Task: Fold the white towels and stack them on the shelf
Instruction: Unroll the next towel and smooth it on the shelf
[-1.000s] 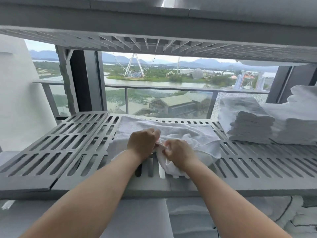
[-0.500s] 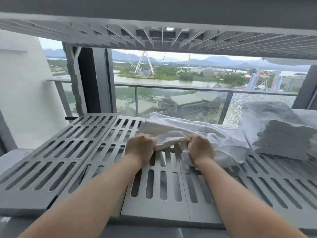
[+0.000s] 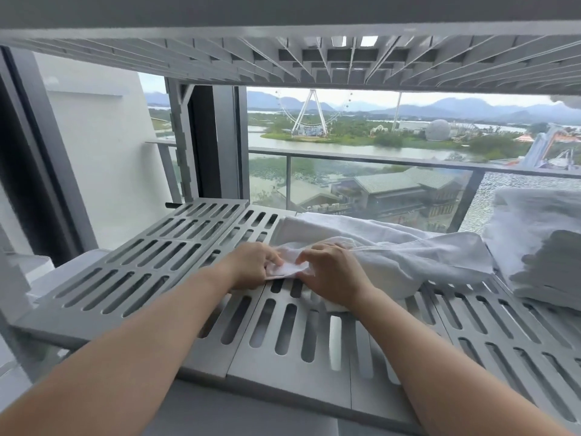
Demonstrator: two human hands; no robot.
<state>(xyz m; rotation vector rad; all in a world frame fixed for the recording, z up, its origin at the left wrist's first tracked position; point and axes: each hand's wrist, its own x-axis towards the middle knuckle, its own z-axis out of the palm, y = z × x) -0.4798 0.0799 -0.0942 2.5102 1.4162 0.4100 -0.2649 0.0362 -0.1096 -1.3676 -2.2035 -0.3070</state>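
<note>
On slatted shelf (image 3: pixel 283 376), left hand (image 3: pixel 251 267), right hand (image 3: pixel 334 276) pinch towel (image 3: pixel 408 256) edge; folded stack (image 3: pixel 540 221), probably towels, beside

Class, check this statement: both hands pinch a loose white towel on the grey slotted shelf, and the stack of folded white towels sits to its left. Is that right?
No. The head view shows the stack of folded white towels right of the loose white towel, not left. Both the left hand and right hand do pinch it on the grey slotted shelf.
</note>
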